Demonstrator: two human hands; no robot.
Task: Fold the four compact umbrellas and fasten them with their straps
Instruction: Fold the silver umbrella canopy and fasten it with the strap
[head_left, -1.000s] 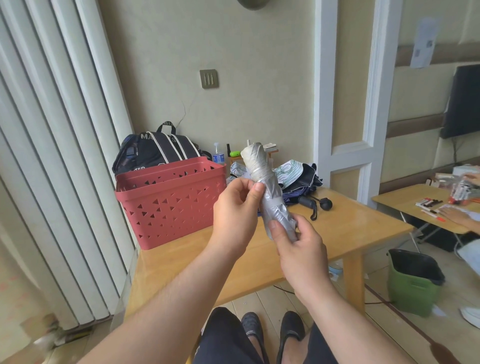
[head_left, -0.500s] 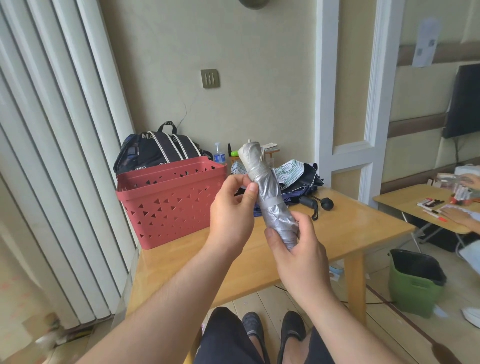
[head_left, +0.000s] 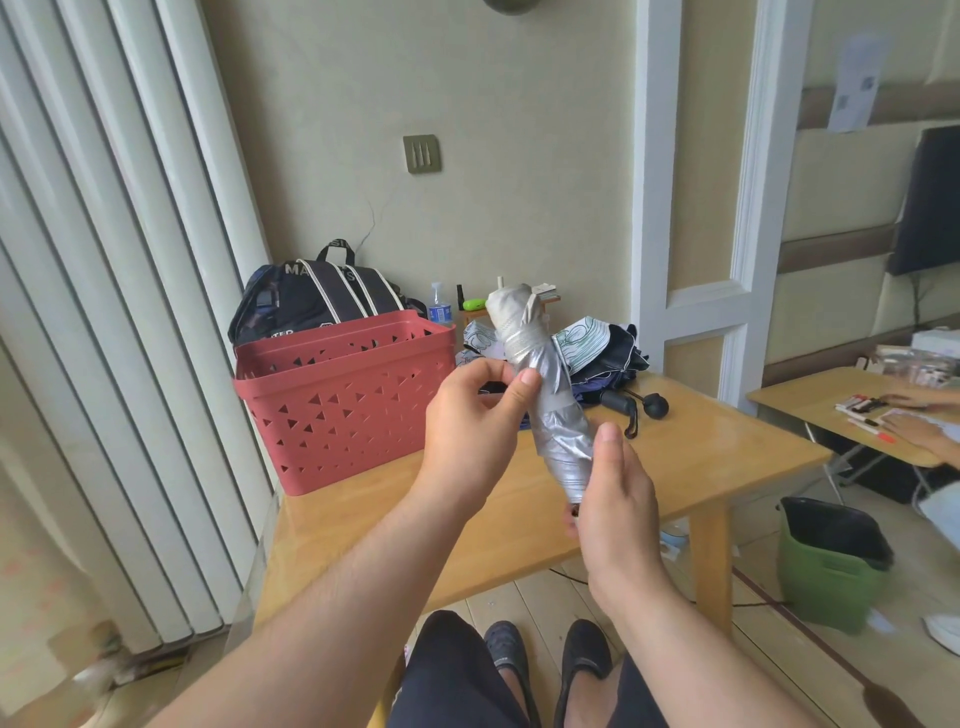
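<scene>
A rolled silver compact umbrella (head_left: 545, 384) is held tilted above the wooden table (head_left: 727, 441), a strap wrapped around its upper part. My left hand (head_left: 472, 431) pinches the fabric at its middle with thumb and fingers. My right hand (head_left: 615, 499) holds its lower end; the handle is hidden behind the palm. Behind them on the table lies a heap of unfolded umbrellas, one white with green print (head_left: 582, 335) and one dark navy (head_left: 618, 364), with black handles (head_left: 631, 408) sticking out toward me.
A red perforated basket (head_left: 343, 400) stands on the table's left side, a dark backpack (head_left: 322, 296) behind it. A green bin (head_left: 831, 566) sits on the floor at right. Another person's hands rest on a second table (head_left: 810, 410) at far right.
The umbrella has tilted and shifted slightly. My right hand slid down toward its lower end and its fingers straightened; my left hand moved up a little along the fabric.
</scene>
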